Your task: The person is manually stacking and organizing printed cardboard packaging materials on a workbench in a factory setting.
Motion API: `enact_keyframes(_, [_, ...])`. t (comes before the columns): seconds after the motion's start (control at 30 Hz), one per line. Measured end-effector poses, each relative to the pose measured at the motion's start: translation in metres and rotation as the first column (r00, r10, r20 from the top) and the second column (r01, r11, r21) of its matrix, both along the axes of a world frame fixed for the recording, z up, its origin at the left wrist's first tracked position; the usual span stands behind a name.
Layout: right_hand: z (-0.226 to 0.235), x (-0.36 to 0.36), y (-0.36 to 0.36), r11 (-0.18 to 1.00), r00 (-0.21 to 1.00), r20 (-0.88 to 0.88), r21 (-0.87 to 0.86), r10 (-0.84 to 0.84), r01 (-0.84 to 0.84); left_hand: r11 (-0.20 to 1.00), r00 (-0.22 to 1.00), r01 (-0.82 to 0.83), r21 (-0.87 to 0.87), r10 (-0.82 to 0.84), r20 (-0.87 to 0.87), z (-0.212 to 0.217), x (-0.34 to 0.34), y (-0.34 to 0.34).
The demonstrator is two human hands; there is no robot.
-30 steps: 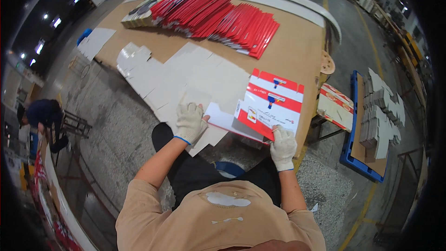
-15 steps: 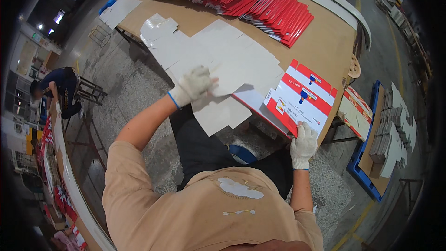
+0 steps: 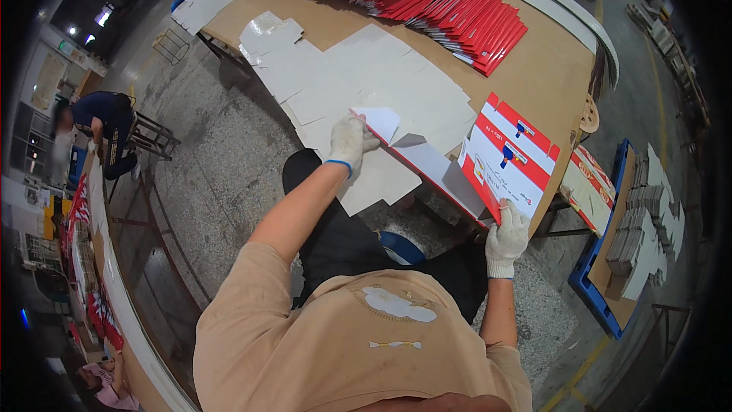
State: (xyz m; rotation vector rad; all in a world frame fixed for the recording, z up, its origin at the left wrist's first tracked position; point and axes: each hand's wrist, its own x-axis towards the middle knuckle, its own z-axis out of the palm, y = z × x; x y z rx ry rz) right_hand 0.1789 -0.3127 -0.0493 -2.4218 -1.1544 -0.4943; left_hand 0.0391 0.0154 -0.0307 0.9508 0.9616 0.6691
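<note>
- Left hand [image 3: 352, 143]: gripping box [image 3: 499, 172] flap, 9 o'clock.
- Box: part-folded on table [image 3: 560, 80], along its near edge; I'd press creases straight.
- Right hand [image 3: 508, 235]: grasping near corner, 5 o'clock.
- White sheets [image 3: 305, 91] at 10, red stack [image 3: 476, 23] at 12; more room at 1.

Dim background; small bright lights [image 3: 104, 14] upper left; fisheye bend, black corners.

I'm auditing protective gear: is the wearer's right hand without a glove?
No, the right hand, at the near edge of the red-and-white carton, wears a whitish knit glove.
</note>
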Motion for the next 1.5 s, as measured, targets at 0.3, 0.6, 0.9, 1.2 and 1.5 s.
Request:
enact_keyframes(0.3, [0.047,-0.007,0.02,0.904,0.984,-0.18,-0.421,-0.006,-0.072,-0.246,0.586,0.756,0.607,-0.159,-0.794,0.022,0.005,-0.04])
enact_keyframes(0.6, [0.022,-0.011,0.014,0.964,0.995,-0.093,-0.261,0.025,-0.049,-0.363,0.685,0.694,0.622,0.066,-0.725,-0.013,0.018,-0.061])
enact_keyframes(0.9, [0.021,-0.018,0.01,0.967,0.987,-0.163,-0.253,-0.006,-0.036,-0.319,0.6,0.767,0.557,0.051,-0.798,-0.001,0.032,-0.071])
enact_keyframes(1.2, [0.009,-0.083,0.002,0.877,0.283,-0.885,0.433,0.37,0.209,-0.389,0.376,0.851,0.353,-0.019,-0.926,0.047,0.084,-0.058])
enact_keyframes(1.5, [0.043,-0.008,-0.031,0.579,-0.037,-0.731,0.508,0.682,0.638,-0.16,0.782,0.387,0.908,-0.466,-0.415,0.074,0.026,-0.093])
